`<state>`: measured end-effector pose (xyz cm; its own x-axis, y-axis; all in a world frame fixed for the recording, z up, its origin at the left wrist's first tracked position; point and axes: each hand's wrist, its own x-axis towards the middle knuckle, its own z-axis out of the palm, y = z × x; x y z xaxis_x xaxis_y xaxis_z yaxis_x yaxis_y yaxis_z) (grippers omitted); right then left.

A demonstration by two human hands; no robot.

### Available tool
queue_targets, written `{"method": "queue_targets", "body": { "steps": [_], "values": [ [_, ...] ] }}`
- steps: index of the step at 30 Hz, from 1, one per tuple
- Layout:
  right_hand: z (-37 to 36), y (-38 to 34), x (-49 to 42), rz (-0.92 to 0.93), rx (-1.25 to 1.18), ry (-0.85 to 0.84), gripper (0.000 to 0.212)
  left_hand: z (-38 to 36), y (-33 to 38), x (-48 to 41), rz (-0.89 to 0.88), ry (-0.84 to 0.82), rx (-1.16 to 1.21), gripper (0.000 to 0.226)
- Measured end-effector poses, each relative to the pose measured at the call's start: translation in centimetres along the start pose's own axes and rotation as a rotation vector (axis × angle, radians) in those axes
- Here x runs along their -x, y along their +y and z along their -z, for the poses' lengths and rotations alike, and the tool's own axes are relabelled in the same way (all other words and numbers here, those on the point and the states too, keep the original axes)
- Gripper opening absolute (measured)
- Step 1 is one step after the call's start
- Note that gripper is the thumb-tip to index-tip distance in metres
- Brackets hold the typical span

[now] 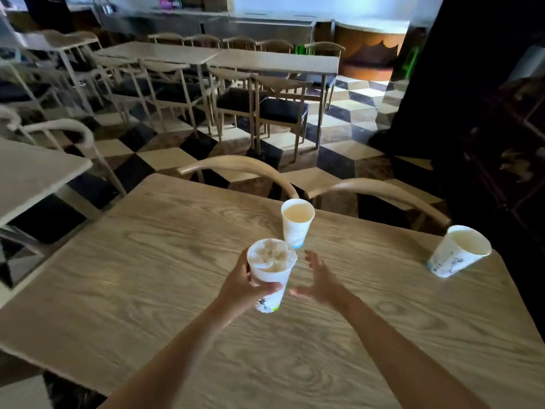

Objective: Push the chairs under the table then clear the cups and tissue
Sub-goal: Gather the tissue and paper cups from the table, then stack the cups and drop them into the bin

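1. The left hand [241, 286] grips a white paper cup with a printed base [269, 276], fingers wrapped round its lower half, holding it above the table.
2. A crumpled white tissue [272, 255] fills the mouth of that held cup.
3. The right hand [320, 280] is empty, its fingers spread wide, just beside the held cup on its right and apart from it.
4. A second white paper cup with a blue-green base [296, 222] stands upright on the light wood-grain table [177, 290], just beyond both hands, between them and the far edge.
5. A third white paper cup with blue print [458, 250] sits near the table's right corner, well apart from the right hand; the wide lens makes it look tilted.
6. Two curved pale wooden chair backs [236, 166] [383, 187] rise just behind the far edge of the table.
7. Beyond them lies a black, cream and brown chequered floor [339, 149].
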<state>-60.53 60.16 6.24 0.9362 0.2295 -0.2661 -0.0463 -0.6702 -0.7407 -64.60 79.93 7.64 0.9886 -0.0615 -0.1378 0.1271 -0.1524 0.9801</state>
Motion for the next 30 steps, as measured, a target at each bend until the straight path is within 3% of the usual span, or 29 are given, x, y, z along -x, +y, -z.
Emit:
{"method": "queue_targets", "body": {
  "steps": [3,5,12,15,19,24,30],
  "values": [
    [1.4,-0.4,-4.3,-0.141,-0.026,0.218,0.102,2.2,-1.0,-0.9,0.010,0.011,0.042,0.078],
    [1.8,-1.1,-7.1,-0.137,-0.034,0.319,0.100,3.4,-1.6,-1.3,0.016,0.007,0.047,0.079],
    [0.2,-1.8,-12.7,-0.128,-0.376,0.572,0.084,5.9,-4.5,-1.6,0.017,0.025,0.041,0.078],
    [-0.3,-2.0,-12.7,-0.151,-0.381,0.625,0.077,6.5,-5.5,-1.3,0.018,0.028,0.036,0.078],
    [0.1,-3.6,-10.1,-0.079,-0.408,0.665,0.072,6.6,-5.7,-0.6,0.046,0.025,0.000,0.079],
    [3.0,-7.1,-2.2,0.170,-0.591,0.632,0.071,4.9,-3.5,-0.3,0.036,-0.053,0.000,0.077],
    [6.3,-5.7,7.8,0.157,-0.346,0.692,0.072,0.2,1.0,-0.1,-0.070,-0.153,0.045,0.070]
  ]
}}
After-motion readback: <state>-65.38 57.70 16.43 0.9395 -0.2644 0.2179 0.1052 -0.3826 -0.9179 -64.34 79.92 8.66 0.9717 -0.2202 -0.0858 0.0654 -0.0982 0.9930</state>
